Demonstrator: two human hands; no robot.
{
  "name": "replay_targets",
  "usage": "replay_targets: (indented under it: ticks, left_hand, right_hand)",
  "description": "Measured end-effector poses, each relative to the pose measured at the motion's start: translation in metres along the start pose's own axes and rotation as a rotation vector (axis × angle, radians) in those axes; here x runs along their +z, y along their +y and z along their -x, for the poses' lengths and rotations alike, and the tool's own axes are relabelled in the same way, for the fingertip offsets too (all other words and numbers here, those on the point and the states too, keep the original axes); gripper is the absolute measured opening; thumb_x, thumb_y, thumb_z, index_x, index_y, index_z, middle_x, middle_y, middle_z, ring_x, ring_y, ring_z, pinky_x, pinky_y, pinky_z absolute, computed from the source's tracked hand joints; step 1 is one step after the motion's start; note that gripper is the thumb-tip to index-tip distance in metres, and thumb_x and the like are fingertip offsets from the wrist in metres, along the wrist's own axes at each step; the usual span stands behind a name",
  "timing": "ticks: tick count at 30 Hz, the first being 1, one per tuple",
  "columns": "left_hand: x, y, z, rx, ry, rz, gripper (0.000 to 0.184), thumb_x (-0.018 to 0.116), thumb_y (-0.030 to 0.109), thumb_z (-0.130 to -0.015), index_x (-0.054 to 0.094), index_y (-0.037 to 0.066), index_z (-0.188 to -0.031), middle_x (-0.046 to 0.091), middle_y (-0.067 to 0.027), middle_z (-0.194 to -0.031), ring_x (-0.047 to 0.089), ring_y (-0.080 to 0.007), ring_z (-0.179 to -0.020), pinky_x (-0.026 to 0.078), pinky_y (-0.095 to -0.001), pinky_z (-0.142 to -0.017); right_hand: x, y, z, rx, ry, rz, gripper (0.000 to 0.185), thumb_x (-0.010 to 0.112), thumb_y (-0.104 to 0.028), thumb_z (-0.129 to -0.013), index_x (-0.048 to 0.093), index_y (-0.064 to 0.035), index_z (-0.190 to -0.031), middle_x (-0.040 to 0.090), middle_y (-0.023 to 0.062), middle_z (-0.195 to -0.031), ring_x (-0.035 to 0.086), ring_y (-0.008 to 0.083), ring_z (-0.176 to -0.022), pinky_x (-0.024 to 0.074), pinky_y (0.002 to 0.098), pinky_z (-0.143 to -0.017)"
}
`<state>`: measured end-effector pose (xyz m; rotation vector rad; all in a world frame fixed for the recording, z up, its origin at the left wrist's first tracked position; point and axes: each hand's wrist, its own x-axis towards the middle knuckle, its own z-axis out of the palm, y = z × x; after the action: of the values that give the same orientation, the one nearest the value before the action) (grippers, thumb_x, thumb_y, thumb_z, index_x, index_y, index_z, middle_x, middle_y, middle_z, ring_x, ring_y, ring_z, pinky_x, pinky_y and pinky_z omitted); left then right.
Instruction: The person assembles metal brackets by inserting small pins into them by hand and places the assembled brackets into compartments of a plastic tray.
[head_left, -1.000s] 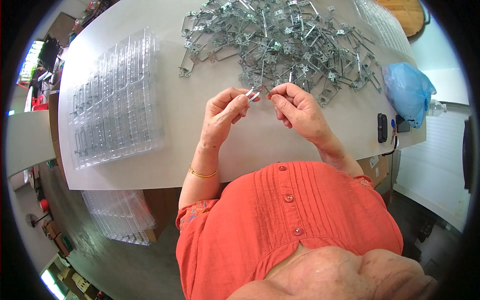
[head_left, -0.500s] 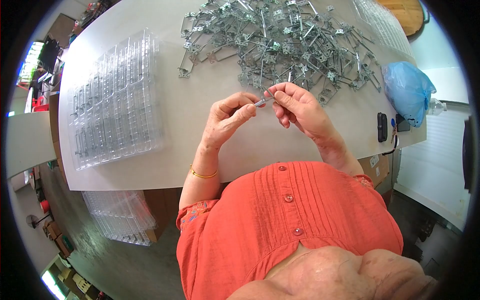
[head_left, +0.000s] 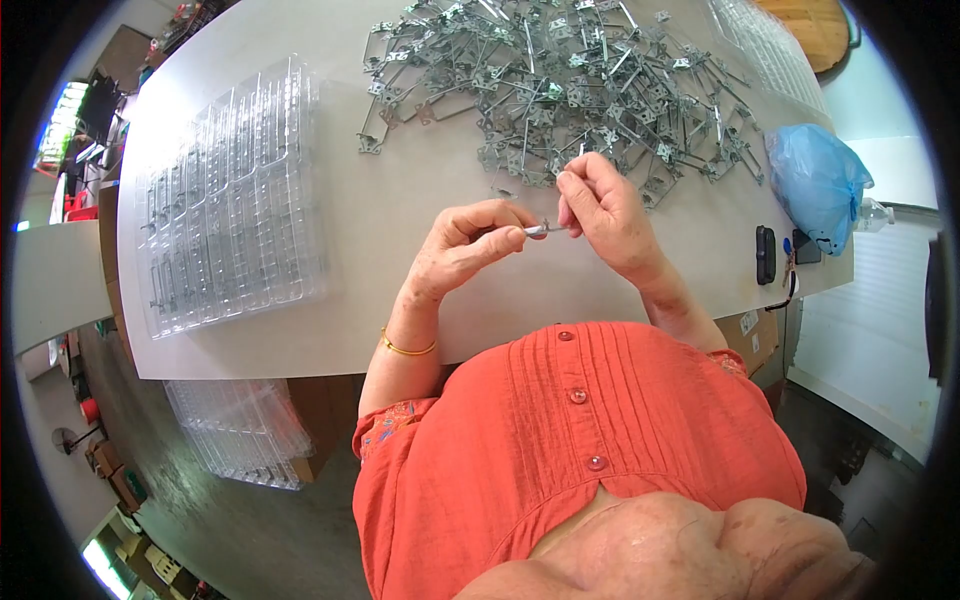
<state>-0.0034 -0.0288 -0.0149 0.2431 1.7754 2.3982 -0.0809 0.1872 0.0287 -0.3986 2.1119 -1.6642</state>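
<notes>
My left hand (head_left: pixel 468 242) is closed, thumb against fingers, on a small metal bracket (head_left: pixel 538 231) whose shiny end sticks out toward the right. My right hand (head_left: pixel 612 218) is closed at the other end of that piece, its lower fingers touching a thin rod part. The thumb and forefinger of the right hand point up toward the pile; what lies between their tips is too small to make out. Just beyond both hands spreads a heap of metal brackets with rods (head_left: pixel 560 90). One loose small piece (head_left: pixel 503 192) lies between the heap and my left hand.
At the left of the table (head_left: pixel 390 300) lies a clear plastic tray (head_left: pixel 235 200) with metal parts in its slots. A blue plastic bag (head_left: pixel 815 185), a black case (head_left: pixel 765 255) and more clear trays (head_left: pixel 770 60) are on the right. Stacked trays (head_left: pixel 240 430) stand below the table's left edge.
Both hands have shifted slightly: the right hand moved up and right, its fingers folding more. The bracket's end in my left hand moved a little right and down.
</notes>
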Motion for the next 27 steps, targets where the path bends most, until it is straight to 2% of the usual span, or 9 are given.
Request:
replay_targets:
  ticks: [1,4,7,8,14,20,23,27]
  left_hand:
    - [0.0,-0.002,0.0,0.014,0.018,0.031,0.023,0.07,0.023,-0.1,0.074,0.001,-0.102,0.068,-0.001,-0.088,0.05,-0.0048,-0.071,0.04,-0.0222,-0.062]
    - [-0.001,0.0,-0.003,-0.05,0.211,0.079,0.022,0.065,0.02,-0.101,0.071,0.0,-0.095,0.072,-0.0109,-0.093,0.049,-0.0047,-0.066,0.036,-0.0202,-0.055]
    - [-0.002,0.0,-0.005,-0.031,0.263,0.183,0.023,0.062,0.021,-0.103,0.07,0.0,-0.099,0.072,-0.0116,-0.091,0.046,-0.0043,-0.062,0.033,-0.0187,-0.052]
    - [-0.003,0.001,-0.004,-0.04,0.247,0.205,0.021,0.065,0.021,-0.103,0.075,0.003,-0.102,0.072,-0.0033,-0.09,0.051,-0.0033,-0.068,0.035,-0.0183,-0.052]
    - [-0.002,-0.002,-0.004,-0.026,0.258,0.155,0.02,0.067,0.021,-0.102,0.075,0.002,-0.102,0.068,0.0005,-0.084,0.051,-0.0026,-0.068,0.036,-0.0185,-0.053]
    - [-0.003,-0.001,-0.004,0.021,0.225,0.01,0.018,0.069,0.02,-0.101,0.074,0.003,-0.099,0.067,0.001,-0.087,0.051,-0.0045,-0.073,0.04,-0.0215,-0.063]
    - [0.0,0.001,-0.003,-0.003,0.209,0.001,0.018,0.071,0.019,-0.099,0.072,0.001,-0.095,0.068,-0.001,-0.093,0.05,-0.0059,-0.074,0.041,-0.0231,-0.065]
    - [0.0,-0.008,-0.006,0.108,0.21,-0.203,0.019,0.073,0.017,-0.097,0.07,-0.001,-0.09,0.07,-0.0033,-0.099,0.048,-0.0063,-0.073,0.041,-0.0239,-0.064]
  right_hand:
    - [-0.001,-0.001,0.0,0.005,0.006,-0.036,0.016,0.057,-0.02,-0.107,0.058,-0.0047,-0.103,0.061,-0.0005,-0.077,0.055,0.0056,-0.065,0.0465,0.0232,-0.057]
    - [-0.002,-0.008,0.002,0.037,-0.007,-0.106,0.014,0.058,-0.018,-0.106,0.059,-0.0041,-0.105,0.061,-0.0012,-0.081,0.056,0.0047,-0.069,0.0466,0.0229,-0.059]
    - [0.002,-0.015,0.009,0.091,-0.072,-0.101,0.014,0.059,-0.018,-0.106,0.06,-0.0044,-0.108,0.062,-0.0016,-0.085,0.056,0.0044,-0.072,0.0462,0.0222,-0.06]
    - [0.005,-0.015,0.012,0.101,-0.091,-0.102,0.015,0.06,-0.019,-0.106,0.06,-0.0045,-0.109,0.062,-0.0017,-0.086,0.056,0.0043,-0.072,0.0462,0.0221,-0.06]
    - [0.007,-0.017,0.012,0.168,-0.145,-0.114,0.016,0.06,-0.021,-0.106,0.062,-0.0055,-0.111,0.061,-0.0024,-0.08,0.055,0.0039,-0.066,0.0454,0.0212,-0.057]
    - [0.011,-0.014,0.013,0.224,-0.146,-0.142,0.019,0.059,-0.024,-0.106,0.064,-0.0058,-0.111,0.061,-0.0021,-0.075,0.055,0.0044,-0.061,0.0468,0.0214,-0.054]
    - [0.011,-0.015,0.013,0.224,-0.144,-0.151,0.02,0.059,-0.024,-0.107,0.064,-0.0051,-0.11,0.061,-0.0014,-0.075,0.056,0.0051,-0.061,0.0476,0.022,-0.054]
    - [0.012,-0.008,0.01,0.241,-0.13,-0.206,0.021,0.057,-0.024,-0.108,0.064,-0.0042,-0.109,0.062,-0.0002,-0.075,0.058,0.0064,-0.06,0.0489,0.0231,-0.054]
